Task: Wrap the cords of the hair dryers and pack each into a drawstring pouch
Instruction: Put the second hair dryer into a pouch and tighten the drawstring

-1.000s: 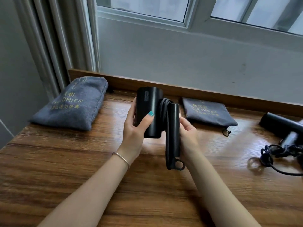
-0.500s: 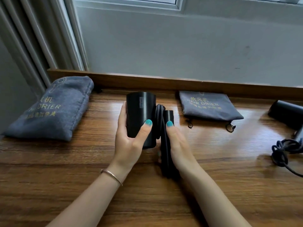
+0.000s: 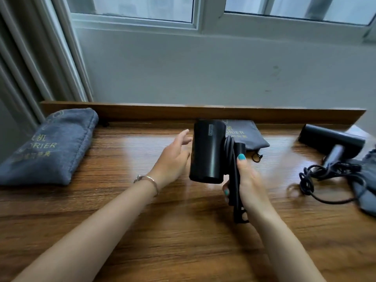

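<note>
Wood-grain worktop [image 3: 142,231], brown, glossy, with a raised wooden lip [image 3: 183,113] along its far edge. Pale grey-white wall [image 3: 203,72] behind. White-framed window [image 3: 203,19] above, daylight coming through. Grooved vertical frame [image 3: 30,58] at left.

A: your folded matte black hair dryer [image 3: 207,151] is up off the wood, barrel upright, black cord [image 3: 229,147] looped against the handle.

B: yep. Stuffed grey fabric pouch [image 3: 48,147] lies far left, flat grey pouch [image 3: 249,135] sits behind the dryer, second black dryer [image 3: 333,142] on the right, its cord [image 3: 325,180] tangled.
</note>
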The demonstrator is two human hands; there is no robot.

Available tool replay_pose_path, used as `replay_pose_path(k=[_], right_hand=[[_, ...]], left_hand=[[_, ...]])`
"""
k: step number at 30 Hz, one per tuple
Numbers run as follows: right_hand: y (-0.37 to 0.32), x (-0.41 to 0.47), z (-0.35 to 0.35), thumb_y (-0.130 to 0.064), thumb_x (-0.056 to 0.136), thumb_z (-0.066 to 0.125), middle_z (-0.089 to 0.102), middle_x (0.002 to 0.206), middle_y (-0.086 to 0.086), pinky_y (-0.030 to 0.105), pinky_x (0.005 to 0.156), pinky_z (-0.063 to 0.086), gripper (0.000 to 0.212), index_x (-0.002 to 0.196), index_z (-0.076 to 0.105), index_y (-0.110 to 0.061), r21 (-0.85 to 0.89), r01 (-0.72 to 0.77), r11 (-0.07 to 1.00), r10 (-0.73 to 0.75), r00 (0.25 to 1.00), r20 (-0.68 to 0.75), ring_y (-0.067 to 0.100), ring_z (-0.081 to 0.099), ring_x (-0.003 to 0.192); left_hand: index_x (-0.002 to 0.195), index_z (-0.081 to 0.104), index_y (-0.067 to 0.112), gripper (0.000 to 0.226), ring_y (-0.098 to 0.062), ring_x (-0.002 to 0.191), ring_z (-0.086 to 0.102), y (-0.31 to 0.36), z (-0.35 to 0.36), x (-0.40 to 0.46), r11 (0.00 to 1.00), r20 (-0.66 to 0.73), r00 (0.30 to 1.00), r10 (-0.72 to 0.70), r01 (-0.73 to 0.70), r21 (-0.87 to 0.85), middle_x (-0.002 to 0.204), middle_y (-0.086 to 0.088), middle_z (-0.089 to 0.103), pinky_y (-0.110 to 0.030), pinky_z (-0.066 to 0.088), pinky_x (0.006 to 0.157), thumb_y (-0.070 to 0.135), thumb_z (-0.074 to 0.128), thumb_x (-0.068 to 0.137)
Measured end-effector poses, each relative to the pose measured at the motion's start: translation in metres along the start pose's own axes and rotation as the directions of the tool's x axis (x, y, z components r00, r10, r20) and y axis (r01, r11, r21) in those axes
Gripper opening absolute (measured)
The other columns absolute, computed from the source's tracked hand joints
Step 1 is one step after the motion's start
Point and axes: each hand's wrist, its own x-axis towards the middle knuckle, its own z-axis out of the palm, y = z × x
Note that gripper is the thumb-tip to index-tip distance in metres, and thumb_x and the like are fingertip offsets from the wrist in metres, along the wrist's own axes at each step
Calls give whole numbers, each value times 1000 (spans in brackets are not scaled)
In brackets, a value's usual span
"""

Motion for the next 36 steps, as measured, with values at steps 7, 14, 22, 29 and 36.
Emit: replay_pose_path(k=[7,14,22,29,36], right_hand=[[2,-31,-58,-41,102,34,50,47,10,24,37,38,45,82,55,-6,106,-63,992,82,981,-177,21,45,39],[4,-49,-77,-44,100,37,49,49,13,26,37,39,49,83,55,-2,142,-53,988,78,982,-175,21,44,38],[-11,-69,-69,-45,100,37,46,47,13,25,38,38,47,86,58,-6,214,-42,976,77,985,-156,20,43,39],[-14,-85,-52,-48,98,40,48,54,18,27,40,38,51,86,57,-1,191,-49,980,65,995,-78,23,45,41],[-15,-91,-39,-42,101,40,51,59,17,25,40,39,43,85,57,-5,160,-85,983,97,993,-71,22,47,43]], left_hand=[[152,28,15,73,-28,134,43,-6,41,80,892,159,985,75,-137,431,143,-6,52,-33,34,111,-1,54,85],[121,32,24,41,-17,80,65,-2,51,63,952,-72,966,250,-232,198,94,-3,67,-29,53,70,6,57,95],[94,69,31,43,-1,75,56,17,24,16,966,-122,959,256,-259,-8,95,9,66,-15,44,67,-6,47,96],[125,58,26,54,-17,112,61,32,-33,-7,962,-65,983,170,-180,-205,132,-6,56,-31,52,95,-2,71,81],[142,47,29,70,-28,145,18,17,-68,-16,765,-306,948,85,135,630,157,-9,15,-34,19,115,4,60,78]])
